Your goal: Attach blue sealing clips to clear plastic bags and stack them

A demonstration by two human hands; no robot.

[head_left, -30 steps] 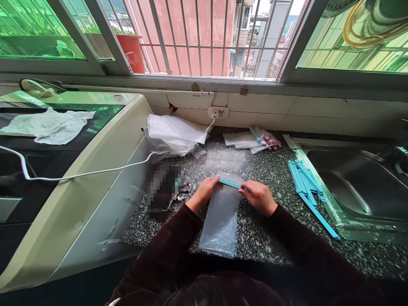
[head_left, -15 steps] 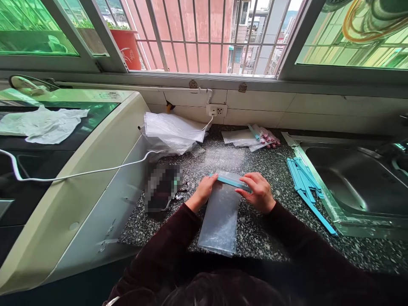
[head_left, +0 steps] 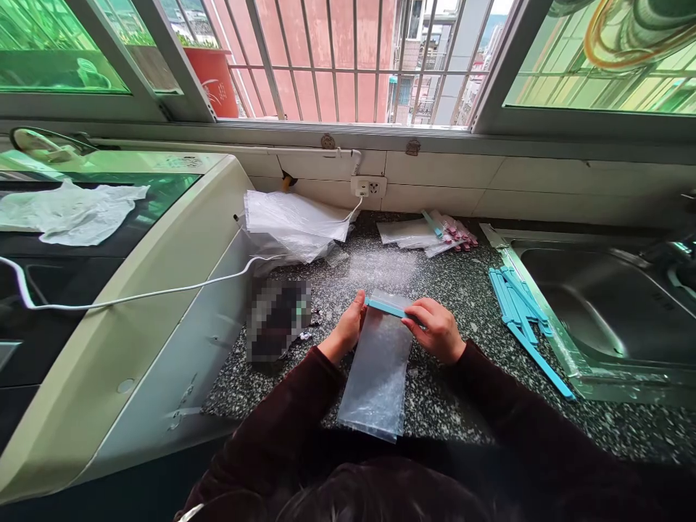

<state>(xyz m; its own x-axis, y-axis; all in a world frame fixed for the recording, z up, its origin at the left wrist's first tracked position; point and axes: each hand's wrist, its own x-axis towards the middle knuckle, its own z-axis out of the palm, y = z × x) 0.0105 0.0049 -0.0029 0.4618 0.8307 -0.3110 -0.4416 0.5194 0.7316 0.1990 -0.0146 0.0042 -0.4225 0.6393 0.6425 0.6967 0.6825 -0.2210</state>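
A light-blue bag sealing clip lies across the upper part of a clear plastic bag on the speckled counter. My right hand pinches the clip's right end between thumb and fingers. At its left end, my left hand is closed, thumb upright against the clip's tip; its other fingers are mostly hidden. A short strip of the bag shows above the clip, while the long part hangs down toward me. Several more blue clips lie in a loose pile to the right, beside the sink.
At the back stand a stack of clear bags and more bags with pink clips. A pixelated dark object lies left of my hands. The metal sink is on the right, a white appliance on the left, crossed by a white cable.
My left thumb has lifted from the top of the clip to beside its left end. My right hand has shifted slightly left along the clip, its fingers closing more tightly.
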